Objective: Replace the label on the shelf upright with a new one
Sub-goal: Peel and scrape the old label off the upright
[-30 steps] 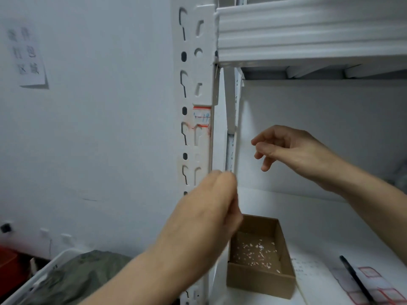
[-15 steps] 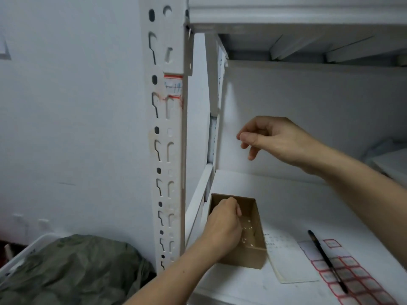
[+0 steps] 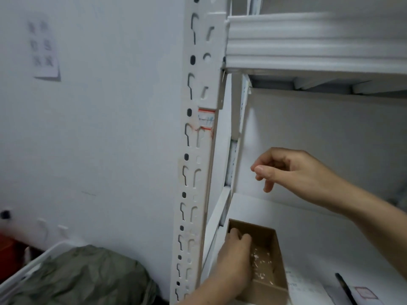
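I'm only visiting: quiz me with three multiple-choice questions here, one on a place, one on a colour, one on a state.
1. Where is the left hand? A in the cardboard box B on a ladder C in a pocket
2. The old label's border lines are: A blue B red C green
3. The old label is: A peeled off completely B stuck on the upright C covered by tape
Answers: A, it reaches into the box; B, red lines edge it; B, it sits on the upright.

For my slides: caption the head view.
Left hand reaches into a cardboard box of paper scraps; the red-bordered label sits on the shelf upright above.
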